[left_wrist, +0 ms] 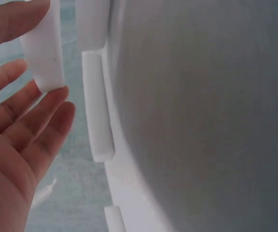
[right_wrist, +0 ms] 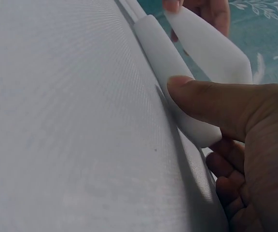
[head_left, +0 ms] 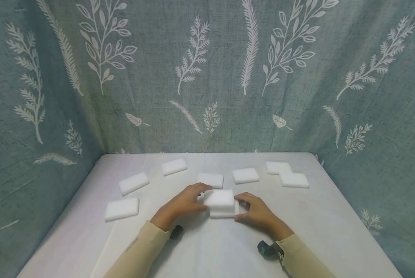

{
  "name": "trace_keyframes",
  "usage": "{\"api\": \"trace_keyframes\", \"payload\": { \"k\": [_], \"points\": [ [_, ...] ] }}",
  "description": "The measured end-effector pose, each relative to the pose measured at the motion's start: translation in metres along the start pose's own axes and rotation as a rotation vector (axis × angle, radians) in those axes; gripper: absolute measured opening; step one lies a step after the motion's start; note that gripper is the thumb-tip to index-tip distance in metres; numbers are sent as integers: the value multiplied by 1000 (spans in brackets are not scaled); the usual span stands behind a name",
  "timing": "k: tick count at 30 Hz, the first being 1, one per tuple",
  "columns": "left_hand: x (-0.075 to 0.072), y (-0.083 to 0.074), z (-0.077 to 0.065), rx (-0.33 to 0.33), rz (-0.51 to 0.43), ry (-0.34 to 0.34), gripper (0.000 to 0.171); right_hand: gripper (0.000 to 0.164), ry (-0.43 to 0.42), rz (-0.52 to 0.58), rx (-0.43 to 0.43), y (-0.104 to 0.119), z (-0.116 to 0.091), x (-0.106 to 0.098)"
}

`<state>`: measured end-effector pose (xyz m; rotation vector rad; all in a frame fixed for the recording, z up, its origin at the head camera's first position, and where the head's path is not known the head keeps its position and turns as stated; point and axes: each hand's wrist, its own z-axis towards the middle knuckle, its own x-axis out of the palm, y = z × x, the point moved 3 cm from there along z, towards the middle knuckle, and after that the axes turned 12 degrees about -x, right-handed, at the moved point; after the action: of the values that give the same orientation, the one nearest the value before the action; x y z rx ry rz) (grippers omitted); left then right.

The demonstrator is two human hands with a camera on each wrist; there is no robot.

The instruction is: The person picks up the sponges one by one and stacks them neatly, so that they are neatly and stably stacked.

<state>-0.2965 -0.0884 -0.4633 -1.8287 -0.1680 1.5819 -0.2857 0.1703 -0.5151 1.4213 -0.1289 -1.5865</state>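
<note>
My left hand (head_left: 186,202) pinches one end of a white sponge block (head_left: 218,199) between thumb and fingers, holding it above the table. Below it and partly covered by it in the head view is a second white sponge block (head_left: 223,214). My right hand (head_left: 259,212) grips the right end of that lower block, the thumb on the near side and the fingers beyond. In the right wrist view, the raised block (right_wrist: 214,48) tilts above the lower block (right_wrist: 165,58). The left wrist view shows the raised block (left_wrist: 45,55) at the left fingertips.
Just behind the hands lies another white block (head_left: 211,180). Several more lie around the white table (head_left: 193,255): on the left a near one (head_left: 122,209), on the right two touching blocks (head_left: 294,180). A leaf-patterned green curtain (head_left: 207,77) encloses the back and sides.
</note>
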Motion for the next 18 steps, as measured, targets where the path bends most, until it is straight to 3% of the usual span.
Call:
{"api": "trace_keyframes", "payload": {
  "k": [9, 18],
  "points": [
    [7, -6, 2, -13, 2, 14, 62, 81, -7, -7, 57, 0, 0, 0],
    [10, -14, 1, 27, 10, 18, 60, 90, -7, 12, 95, -1, 1, 1]
  ]
}}
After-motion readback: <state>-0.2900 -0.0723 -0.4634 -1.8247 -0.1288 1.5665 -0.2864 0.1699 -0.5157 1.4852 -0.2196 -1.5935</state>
